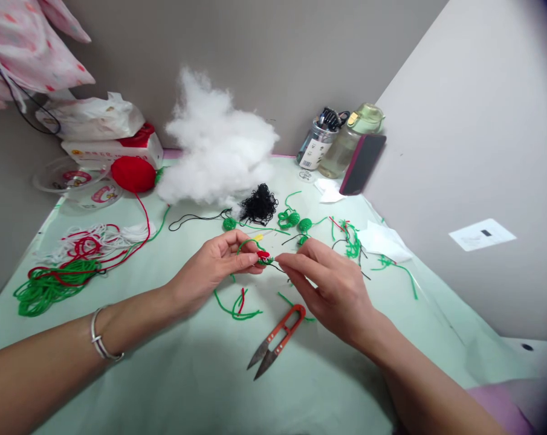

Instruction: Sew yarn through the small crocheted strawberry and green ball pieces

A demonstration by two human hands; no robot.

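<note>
My left hand [228, 258] pinches a small red and green crocheted piece [263, 256] between thumb and fingers. A green strand loops up from the piece, and a dark thread trails from it to the right. Close beside it, my right hand [330, 284] has thumb and fingers pressed together; what they hold is too small to make out. Orange-handled thread snips [280, 341] lie below the hands with their blades apart. Green and red yarn scraps [239, 308] lie left of the snips. Small green crocheted balls [304, 225] sit just beyond my hands.
White stuffing [219, 145] is heaped at the back, near tangled black yarn [259, 205]. A red yarn ball [133, 174], plastic tubs and loose yarn [58, 287] are at left. A pen jar [317, 145], bottle [343, 151] and phone [362, 165] stand at back right.
</note>
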